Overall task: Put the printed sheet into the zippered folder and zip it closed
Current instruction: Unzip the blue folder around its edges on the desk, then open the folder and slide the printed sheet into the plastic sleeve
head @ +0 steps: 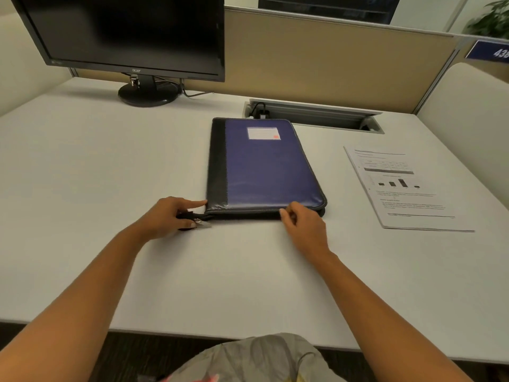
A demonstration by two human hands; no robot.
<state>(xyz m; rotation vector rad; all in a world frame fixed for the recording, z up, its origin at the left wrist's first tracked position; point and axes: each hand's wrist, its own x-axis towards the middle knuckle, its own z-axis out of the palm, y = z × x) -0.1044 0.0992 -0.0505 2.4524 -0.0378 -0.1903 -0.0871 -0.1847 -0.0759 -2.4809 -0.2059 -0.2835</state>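
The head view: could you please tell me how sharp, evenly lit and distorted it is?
In the head view the light is soft and even, with only faint shadows under the left hand and right hand; the folder shows a mild sheen on its cover; the printed sheet has text too soft to read; the wide lens bows the edges of the desk.

The zippered folder [264, 166], blue with a black spine strip on its left and a white label near its far edge, is lying flat with its cover down. Its zipper pull [202, 223] is sticking out at the near left corner. The printed sheet [402, 188], carrying tables and a bar chart, is lying flat to the right, apart from the folder.
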